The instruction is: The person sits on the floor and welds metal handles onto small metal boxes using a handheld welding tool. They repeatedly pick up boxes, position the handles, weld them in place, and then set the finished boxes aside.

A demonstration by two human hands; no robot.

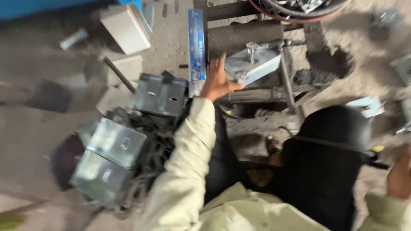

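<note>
Left hand (217, 80), fingers spread apart, is pressing against a grey metal box (252, 64) lying at upper centre on a dark stand (244, 36). Right hand (400, 177) is showing at right edge, grip unclear. More boxes (115, 141) are lying lower left

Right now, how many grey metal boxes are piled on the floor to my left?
3: one box at the back, one box in the middle and one box nearest. The picture is blurred, so the dark scrap pile may hide more.
</note>
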